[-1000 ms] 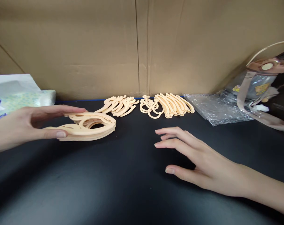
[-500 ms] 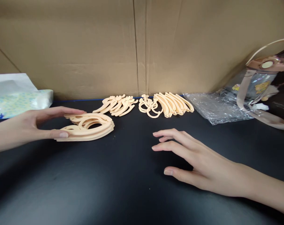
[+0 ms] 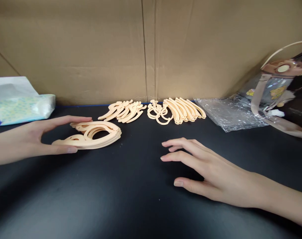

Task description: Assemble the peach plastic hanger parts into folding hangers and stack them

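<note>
At the left, a stack of pale peach curved pieces (image 3: pixel 91 142) with rounded openings lies flat on the black table (image 3: pixel 121 199). My left hand (image 3: pixel 38 137) is spread around its left end, fingers by the far side and thumb by the near edge; its grip is loose, and I cannot tell whether the thumb still touches. My right hand (image 3: pixel 203 169) hovers over the table at the right, fingers apart and holding nothing. Nearest to it, farther back, are a fan of long curved strips (image 3: pixel 183 111) and a small heap of hook-shaped pieces (image 3: pixel 159 113).
Another group of curved pieces (image 3: pixel 126 111) lies at the back, left of the hooks. A tissue pack (image 3: pixel 21 106) sits at the far left. Clear plastic wrap (image 3: pixel 230 114) and a strapped water bottle (image 3: pixel 272 86) are at the right. Cardboard (image 3: pixel 91 49) stands behind.
My left thumb and fingers have spread apart and loosened around the stack. The stack's upper pieces have shifted slightly, its near-left end reaching farther left. My right hand has hardly moved.
</note>
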The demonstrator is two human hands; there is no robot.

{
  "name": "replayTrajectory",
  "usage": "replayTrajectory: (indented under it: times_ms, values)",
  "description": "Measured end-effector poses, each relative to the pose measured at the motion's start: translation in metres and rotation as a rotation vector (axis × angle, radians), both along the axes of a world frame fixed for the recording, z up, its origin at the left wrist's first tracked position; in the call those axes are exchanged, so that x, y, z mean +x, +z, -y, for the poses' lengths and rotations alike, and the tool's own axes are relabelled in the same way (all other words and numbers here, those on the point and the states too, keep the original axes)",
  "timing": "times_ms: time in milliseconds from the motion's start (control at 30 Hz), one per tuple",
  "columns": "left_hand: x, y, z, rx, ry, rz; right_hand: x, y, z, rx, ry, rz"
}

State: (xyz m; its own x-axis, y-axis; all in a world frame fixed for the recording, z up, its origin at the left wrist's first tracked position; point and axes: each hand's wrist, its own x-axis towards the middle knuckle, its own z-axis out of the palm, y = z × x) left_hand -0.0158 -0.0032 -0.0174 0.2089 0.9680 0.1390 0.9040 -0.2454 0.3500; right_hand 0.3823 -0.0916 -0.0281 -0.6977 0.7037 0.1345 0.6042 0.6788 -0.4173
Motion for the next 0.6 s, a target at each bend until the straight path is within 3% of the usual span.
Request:
replayTrajectory:
  times_ms: [167,600]
  values:
    - [-0.0047,0.0095,-0.0032,-0.088,0.029,-0.016,-0.0004,-0.0032,-0.0019,0.006,0.000,0.034]
    - [-0.0025,0.0078,-0.0056,-0.102,0.034,-0.004,-0.0022,-0.0032,-0.0024,0.025,0.044,0.101]
